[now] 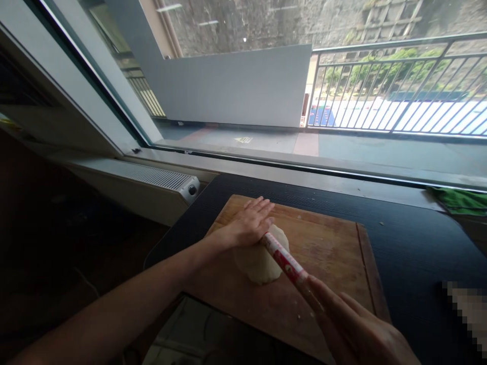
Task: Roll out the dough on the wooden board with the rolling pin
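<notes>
A rolling pin with a red and white printed wrap lies slantwise across a pale, flattened piece of dough. The dough rests on a wooden board. At the pin's far end is my left hand, its palm over that end and its fingers stretched out beyond it; the hand covers part of the dough. My right hand holds the near end, with long, nearly straight fingers along the pin. Its thumb and palm side are hidden from view.
The board lies on a dark table with rounded corners, against a window sill. A white heater stands left of the table. Green cloth lies at the far right. A pixelated patch covers something at the right edge.
</notes>
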`<state>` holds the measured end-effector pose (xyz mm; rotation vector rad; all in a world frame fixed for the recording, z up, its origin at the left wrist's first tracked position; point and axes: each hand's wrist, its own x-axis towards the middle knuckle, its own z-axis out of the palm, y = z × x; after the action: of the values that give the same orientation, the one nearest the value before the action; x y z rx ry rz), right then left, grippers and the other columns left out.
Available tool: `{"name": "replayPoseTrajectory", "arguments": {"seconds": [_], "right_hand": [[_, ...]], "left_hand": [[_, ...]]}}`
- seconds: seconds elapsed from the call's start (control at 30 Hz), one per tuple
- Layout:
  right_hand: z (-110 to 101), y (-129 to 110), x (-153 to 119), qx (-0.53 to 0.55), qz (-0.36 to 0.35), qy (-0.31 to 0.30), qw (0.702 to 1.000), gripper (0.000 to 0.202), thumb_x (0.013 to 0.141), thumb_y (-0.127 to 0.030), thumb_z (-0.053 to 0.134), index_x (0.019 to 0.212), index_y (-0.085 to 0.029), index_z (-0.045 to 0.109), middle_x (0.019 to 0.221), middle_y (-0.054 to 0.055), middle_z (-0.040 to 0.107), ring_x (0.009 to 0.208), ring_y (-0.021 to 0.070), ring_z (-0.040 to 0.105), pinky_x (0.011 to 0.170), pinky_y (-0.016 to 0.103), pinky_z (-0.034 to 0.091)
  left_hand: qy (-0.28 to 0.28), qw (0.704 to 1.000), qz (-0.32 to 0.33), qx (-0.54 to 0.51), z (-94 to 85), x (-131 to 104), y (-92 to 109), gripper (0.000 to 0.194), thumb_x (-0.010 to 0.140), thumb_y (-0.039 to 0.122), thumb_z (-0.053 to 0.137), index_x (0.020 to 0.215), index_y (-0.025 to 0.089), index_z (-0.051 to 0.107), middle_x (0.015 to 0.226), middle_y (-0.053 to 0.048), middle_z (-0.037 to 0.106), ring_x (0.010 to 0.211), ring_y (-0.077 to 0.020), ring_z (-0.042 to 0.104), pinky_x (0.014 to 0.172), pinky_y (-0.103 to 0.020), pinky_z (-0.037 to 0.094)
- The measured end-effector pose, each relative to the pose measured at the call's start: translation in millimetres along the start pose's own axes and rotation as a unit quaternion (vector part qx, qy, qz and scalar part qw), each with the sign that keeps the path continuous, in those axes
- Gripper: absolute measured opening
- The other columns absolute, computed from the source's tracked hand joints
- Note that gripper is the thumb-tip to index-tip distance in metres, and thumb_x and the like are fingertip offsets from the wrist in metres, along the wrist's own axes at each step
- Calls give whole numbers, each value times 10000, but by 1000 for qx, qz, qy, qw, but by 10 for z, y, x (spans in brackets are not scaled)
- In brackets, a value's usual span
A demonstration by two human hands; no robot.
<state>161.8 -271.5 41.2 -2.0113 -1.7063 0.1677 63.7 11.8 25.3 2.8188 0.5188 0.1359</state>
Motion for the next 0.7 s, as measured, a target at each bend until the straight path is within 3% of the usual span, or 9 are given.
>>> {"name": "replayPoseTrajectory", "arguments": {"seconds": [0.13,0.2,0.27,0.43,0.5,0.6,0.7], "right_hand": [[-71,102,4,-25,50,25,998,507,889,-281,411,1388,-349,351,1101,10,665,762,162,692,558,194,550],[-58,108,-4,-35,63,24,997,497,890,-284,408,1380,-347,368,1075,5,674,714,154,693,534,189,547],[-30,60,-1,-36,54,28,997,494,882,-277,412,1370,-349,387,998,5,691,634,140,682,492,176,530],[0,-164,58,-20,-5,53,998,507,865,-265,425,1363,-357,399,785,-8,673,503,93,626,446,135,490],[-16,-211,74,-13,-17,47,999,516,864,-261,424,1371,-351,387,767,-11,664,498,87,619,452,130,489],[-55,-186,57,-8,-11,34,999,523,869,-255,412,1383,-341,368,799,-4,673,540,100,636,479,145,503],[-93,-99,3,-15,19,23,999,528,880,-244,381,1397,-341,337,936,12,685,610,119,662,503,170,520]], "left_hand": [[-55,998,-26,-3,57,642,234,566,930,510,199,1402,226,329,1474,-36,306,1370,-233,196,1098,-498,95],[-75,997,-17,-3,64,779,307,566,929,516,199,1395,226,341,1470,-38,313,1370,-233,195,1091,-514,93],[-89,996,-1,3,37,689,284,541,933,497,215,1378,232,371,1459,-40,335,1371,-231,192,1089,-519,82],[-97,995,-4,0,-141,-67,-59,520,950,431,201,1398,208,342,1488,-56,263,1387,-202,139,1108,-430,88],[-112,993,-32,-3,-177,-221,-152,542,948,439,195,1416,188,304,1499,-71,225,1388,-202,135,1108,-418,102],[-107,992,-67,15,-111,-27,-104,603,936,488,180,1417,142,295,1498,-109,214,1388,-231,128,1101,-463,93],[-102,992,-75,19,32,491,139,616,921,538,173,1404,185,319,1491,-93,246,1383,-253,153,1087,-524,78]]}}
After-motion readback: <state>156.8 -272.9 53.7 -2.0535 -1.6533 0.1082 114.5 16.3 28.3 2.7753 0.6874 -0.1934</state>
